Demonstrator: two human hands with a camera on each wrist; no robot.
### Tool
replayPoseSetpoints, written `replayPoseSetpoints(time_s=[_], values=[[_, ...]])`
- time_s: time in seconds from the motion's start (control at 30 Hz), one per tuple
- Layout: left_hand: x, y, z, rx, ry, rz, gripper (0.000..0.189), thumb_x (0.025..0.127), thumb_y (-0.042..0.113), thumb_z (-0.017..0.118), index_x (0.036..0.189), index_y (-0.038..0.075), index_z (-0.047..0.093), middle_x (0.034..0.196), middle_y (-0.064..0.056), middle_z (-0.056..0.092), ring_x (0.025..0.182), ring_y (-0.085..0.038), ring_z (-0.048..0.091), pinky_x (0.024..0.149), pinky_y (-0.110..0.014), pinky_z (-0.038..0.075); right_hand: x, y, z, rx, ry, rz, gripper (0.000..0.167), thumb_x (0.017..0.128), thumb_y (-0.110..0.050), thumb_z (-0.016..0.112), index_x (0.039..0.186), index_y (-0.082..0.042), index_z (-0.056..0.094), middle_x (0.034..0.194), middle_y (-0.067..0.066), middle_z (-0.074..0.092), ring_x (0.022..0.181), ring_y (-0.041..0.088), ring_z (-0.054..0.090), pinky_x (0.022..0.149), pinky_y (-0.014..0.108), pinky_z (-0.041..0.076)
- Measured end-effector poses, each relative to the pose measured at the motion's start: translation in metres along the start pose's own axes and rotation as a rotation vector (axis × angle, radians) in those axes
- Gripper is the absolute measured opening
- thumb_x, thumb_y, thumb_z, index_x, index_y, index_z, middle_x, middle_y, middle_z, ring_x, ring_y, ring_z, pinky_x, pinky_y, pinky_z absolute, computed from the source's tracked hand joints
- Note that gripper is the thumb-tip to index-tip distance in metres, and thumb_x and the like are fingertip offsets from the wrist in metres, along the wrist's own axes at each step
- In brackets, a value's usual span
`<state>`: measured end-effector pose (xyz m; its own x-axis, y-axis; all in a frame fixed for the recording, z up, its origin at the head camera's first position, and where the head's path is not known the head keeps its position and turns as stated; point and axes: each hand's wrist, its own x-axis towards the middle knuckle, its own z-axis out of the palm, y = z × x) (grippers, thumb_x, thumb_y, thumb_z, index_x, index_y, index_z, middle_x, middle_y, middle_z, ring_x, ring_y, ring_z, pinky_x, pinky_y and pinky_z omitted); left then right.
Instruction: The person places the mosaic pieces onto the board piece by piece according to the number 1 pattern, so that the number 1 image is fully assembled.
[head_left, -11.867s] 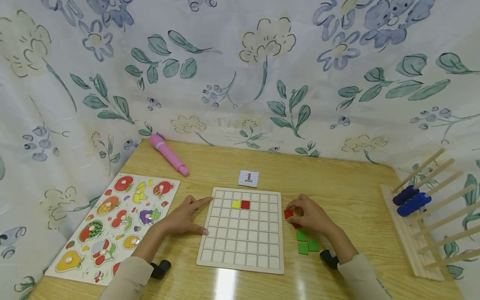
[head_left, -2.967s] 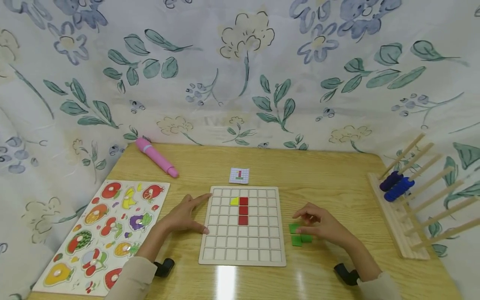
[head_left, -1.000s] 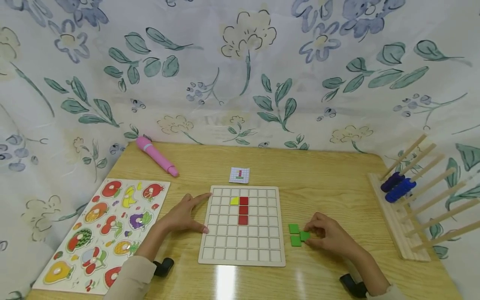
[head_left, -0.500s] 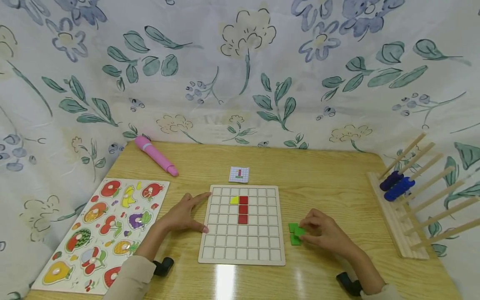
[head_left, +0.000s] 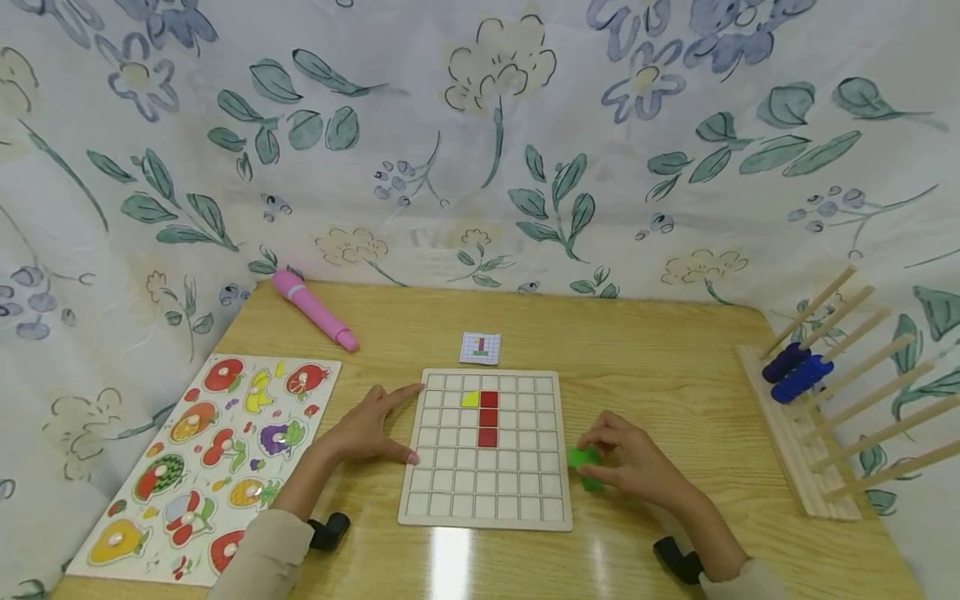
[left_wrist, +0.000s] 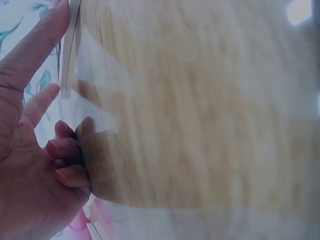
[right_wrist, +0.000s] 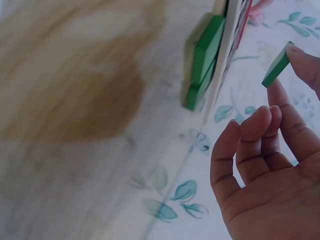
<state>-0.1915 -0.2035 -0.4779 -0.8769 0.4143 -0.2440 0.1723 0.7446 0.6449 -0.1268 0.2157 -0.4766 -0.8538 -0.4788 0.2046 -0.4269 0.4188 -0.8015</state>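
While the right hand is lifting a green tile just off the desk, pinched at its edges between fingertips, the other two green tiles are lying on the wood close beside the right edge of the grid board. The tile is looking thin, flat and rigid, like painted wood, and light enough that a fingertip pinch is doing all the carrying; its smooth faces are probably a little slippery, so taking it by two opposite edges, as the hand is doing, seems the safer hold. It should not bend or break easily. The left hand is resting with straight fingers against the board's left edge, holding nothing, seemingly steadying it. On the board, a yellow piece and three red tiles in a column are sitting in their cells, below a small pattern card.
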Motion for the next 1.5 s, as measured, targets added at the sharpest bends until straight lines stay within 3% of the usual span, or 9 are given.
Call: replayPoseSetpoints(time_s=[0.3,0.63,1.0,1.5], values=[[0.002,-0.002,0.001,-0.012,0.000,-0.012,0.112,0.062,0.043,0.093,0.155,0.026,0.035,0.102,-0.012,0.037,0.082,-0.023,0.040,0.071,-0.035,0.036,0.012,-0.005,0.012,0.015,0.002,-0.021,0.020,0.078,-0.007,0.083,0.096,-0.011,0.074,0.086,0.006,0.049,0.075,0.021,0.046,0.064,0.030,0.042],[0.001,-0.003,0.002,-0.012,0.004,-0.007,0.111,0.062,0.043,0.093,0.155,0.026,0.035,0.101,-0.011,0.037,0.082,-0.023,0.040,0.071,-0.035,0.036,0.024,-0.014,0.031,0.053,-0.051,-0.017,0.018,0.080,-0.009,0.082,0.096,-0.008,0.073,0.086,0.011,0.052,0.074,0.021,0.048,0.063,0.029,0.045],[0.001,-0.003,0.001,0.001,0.007,-0.018,0.111,0.062,0.046,0.092,0.155,0.027,0.035,0.102,-0.011,0.038,0.083,-0.023,0.041,0.071,-0.035,0.036,0.039,-0.024,0.047,0.015,-0.046,-0.061,0.018,0.078,-0.008,0.082,0.094,-0.009,0.074,0.087,0.006,0.052,0.079,0.016,0.050,0.070,0.027,0.048],[-0.001,0.000,0.001,-0.014,0.006,-0.003,0.111,0.062,0.042,0.093,0.155,0.026,0.035,0.102,-0.011,0.038,0.083,-0.022,0.040,0.073,-0.035,0.037,0.061,-0.042,0.066,0.041,-0.087,-0.022,0.017,0.080,-0.014,0.082,0.095,-0.014,0.074,0.090,0.004,0.054,0.081,0.016,0.051,0.072,0.030,0.049]])
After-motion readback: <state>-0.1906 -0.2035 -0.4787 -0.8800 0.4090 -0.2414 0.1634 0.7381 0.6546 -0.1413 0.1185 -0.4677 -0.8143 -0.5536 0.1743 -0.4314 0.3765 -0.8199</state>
